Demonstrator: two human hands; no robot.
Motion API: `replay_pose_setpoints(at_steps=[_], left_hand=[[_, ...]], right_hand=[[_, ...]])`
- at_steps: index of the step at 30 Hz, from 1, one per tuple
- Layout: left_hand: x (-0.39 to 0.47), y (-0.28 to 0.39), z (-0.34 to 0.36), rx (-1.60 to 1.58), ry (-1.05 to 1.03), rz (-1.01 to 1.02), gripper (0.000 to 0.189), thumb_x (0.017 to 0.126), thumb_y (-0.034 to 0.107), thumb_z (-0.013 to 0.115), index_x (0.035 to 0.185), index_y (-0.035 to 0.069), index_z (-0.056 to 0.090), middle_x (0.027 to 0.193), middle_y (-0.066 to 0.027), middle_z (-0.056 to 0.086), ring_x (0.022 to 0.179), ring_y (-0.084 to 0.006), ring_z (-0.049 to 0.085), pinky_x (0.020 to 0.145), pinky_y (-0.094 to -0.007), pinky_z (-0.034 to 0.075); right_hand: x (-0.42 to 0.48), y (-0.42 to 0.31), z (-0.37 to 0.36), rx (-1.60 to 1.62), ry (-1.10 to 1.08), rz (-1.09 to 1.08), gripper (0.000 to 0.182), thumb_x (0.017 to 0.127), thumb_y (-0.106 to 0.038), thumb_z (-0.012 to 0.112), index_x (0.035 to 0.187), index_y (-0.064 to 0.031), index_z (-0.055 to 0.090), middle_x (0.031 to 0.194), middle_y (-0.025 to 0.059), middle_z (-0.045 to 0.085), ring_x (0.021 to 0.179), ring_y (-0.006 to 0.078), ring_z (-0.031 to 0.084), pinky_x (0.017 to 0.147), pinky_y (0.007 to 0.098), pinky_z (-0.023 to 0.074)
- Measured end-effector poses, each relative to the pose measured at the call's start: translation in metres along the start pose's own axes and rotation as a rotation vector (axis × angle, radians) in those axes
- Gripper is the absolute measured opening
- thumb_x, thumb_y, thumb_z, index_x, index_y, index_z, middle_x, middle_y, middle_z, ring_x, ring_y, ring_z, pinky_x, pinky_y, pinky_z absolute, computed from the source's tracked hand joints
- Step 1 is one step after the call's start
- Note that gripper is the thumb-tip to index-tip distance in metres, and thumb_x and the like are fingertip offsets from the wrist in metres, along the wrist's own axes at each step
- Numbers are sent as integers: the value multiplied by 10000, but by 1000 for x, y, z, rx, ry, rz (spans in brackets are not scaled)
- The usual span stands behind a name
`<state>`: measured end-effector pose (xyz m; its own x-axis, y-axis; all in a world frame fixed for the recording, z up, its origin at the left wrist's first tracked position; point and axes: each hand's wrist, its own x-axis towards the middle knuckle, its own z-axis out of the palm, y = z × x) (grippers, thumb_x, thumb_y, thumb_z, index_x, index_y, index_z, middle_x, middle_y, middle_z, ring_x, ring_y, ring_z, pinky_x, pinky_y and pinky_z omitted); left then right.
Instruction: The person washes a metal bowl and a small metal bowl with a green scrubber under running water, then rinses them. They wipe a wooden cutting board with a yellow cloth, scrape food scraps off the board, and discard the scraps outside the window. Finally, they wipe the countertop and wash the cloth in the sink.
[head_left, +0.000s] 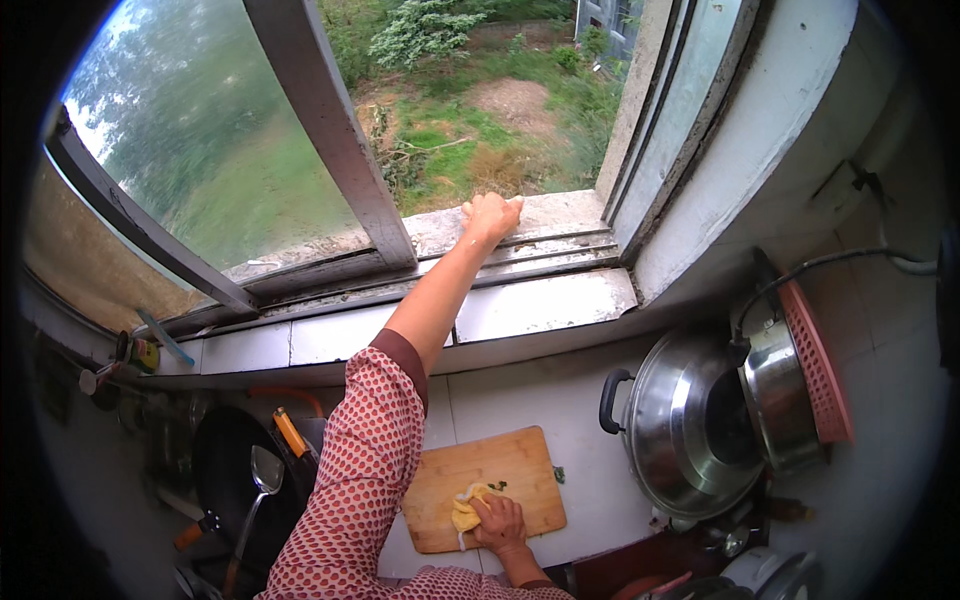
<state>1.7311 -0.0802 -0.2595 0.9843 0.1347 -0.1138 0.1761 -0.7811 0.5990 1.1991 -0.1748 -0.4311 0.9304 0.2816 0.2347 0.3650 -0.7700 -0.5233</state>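
My left hand reaches out over the outer ledge of the open window, beyond the sliding tracks. Its fingers are curled, and whether anything is inside them is hidden. On the white tiled counter lies a wooden cutting board. My right hand rests on it with the fingers on a crumpled yellow cloth with a white edge. Small bits of green leaf lie on the board just above that hand, and another bit is on the counter by the board's right edge.
A dark wok with a metal spatula stands at the left, near an orange-handled tool. Steel pots and a pink plastic basket are at the right, beneath a black cable. The window frame post stands left of my raised arm.
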Motion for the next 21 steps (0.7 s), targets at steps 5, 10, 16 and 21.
replay_pose_setpoints(at_steps=[5, 10, 16, 21], left_hand=[[15, -30, -28, -169, -117, 22, 615, 943, 505, 443, 1133, -42, 649, 1174, -258, 622, 1155, -419, 549, 945, -479, 435], [6, -11, -23, -474, -55, 2, 597, 943, 465, 477, 995, -107, 640, 990, -305, 656, 982, -457, 617, 844, -488, 464], [25, -63, -31, -298, 198, 210, 500, 907, 377, 472, 785, -74, 652, 828, -310, 633, 830, -456, 616, 766, -493, 471], [-8, -43, -43, -257, 202, 248, 435, 891, 334, 493, 824, -60, 664, 852, -299, 643, 857, -442, 631, 796, -474, 486]], right_hand=[[-2, -3, 1, -8, -21, -15, 386, 676, -154, 660, 1060, -193, 664, 1022, 10, 594, 905, 227, 554, 764, 387, 432], [2, 4, -1, -35, 6, 22, 382, 675, -161, 657, 1055, -196, 665, 1019, 15, 593, 904, 224, 555, 760, 380, 430], [5, -7, -3, 1, 10, -6, 362, 683, -174, 655, 1044, -200, 667, 1017, 19, 591, 897, 226, 560, 753, 385, 434], [1, -5, 1, -28, 3, 15, 376, 678, -173, 651, 1052, -197, 671, 1022, 27, 598, 910, 242, 566, 769, 396, 440]])
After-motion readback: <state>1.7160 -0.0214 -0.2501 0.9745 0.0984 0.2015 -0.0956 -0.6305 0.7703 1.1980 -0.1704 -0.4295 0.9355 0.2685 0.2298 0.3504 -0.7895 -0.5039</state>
